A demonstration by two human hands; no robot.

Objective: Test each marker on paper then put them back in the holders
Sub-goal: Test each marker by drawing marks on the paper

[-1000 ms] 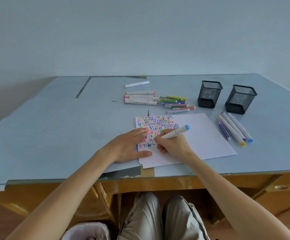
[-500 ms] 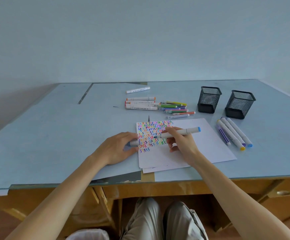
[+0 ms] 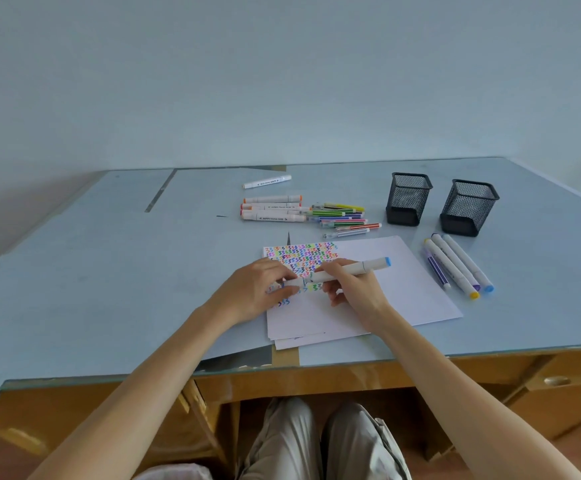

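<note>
From the head view, both hands hold one white marker with a blue end cap just above the paper on the counter. The right hand grips its barrel; the left hand pinches its near end. Two black mesh holders stand beyond, with four markers lying just beside them.

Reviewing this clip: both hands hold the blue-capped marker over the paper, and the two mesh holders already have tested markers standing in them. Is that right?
Not quite. The head view shows both mesh holders with no markers in them; four markers lie flat on the desk in front of them. The rest stands: the left hand and right hand both hold the blue-capped marker over the paper.
</note>
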